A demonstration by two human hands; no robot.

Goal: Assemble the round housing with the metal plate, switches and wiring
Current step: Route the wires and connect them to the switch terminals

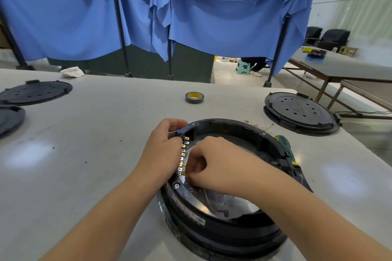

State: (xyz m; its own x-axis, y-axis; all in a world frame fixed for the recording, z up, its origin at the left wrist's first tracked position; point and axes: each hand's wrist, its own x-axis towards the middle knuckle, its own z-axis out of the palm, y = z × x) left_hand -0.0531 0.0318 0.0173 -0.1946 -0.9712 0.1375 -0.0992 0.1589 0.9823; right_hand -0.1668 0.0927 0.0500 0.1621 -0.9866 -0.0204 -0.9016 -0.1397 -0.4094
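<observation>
A round black housing stands on the white table in front of me, with a shiny metal plate inside it. A curved row of gold and silver terminals runs along its left inner rim. My left hand grips the rim at the upper left, fingers curled over the terminal strip. My right hand reaches inside the housing and pinches a small gold connector at the lower end of the row. Thin wires lie across the plate below my right hand.
A roll of dark tape lies mid-table. A black round cover sits at the right, two more black covers at the left. A green-handled screwdriver lies behind the housing's right rim. Blue curtains hang beyond the table's far edge.
</observation>
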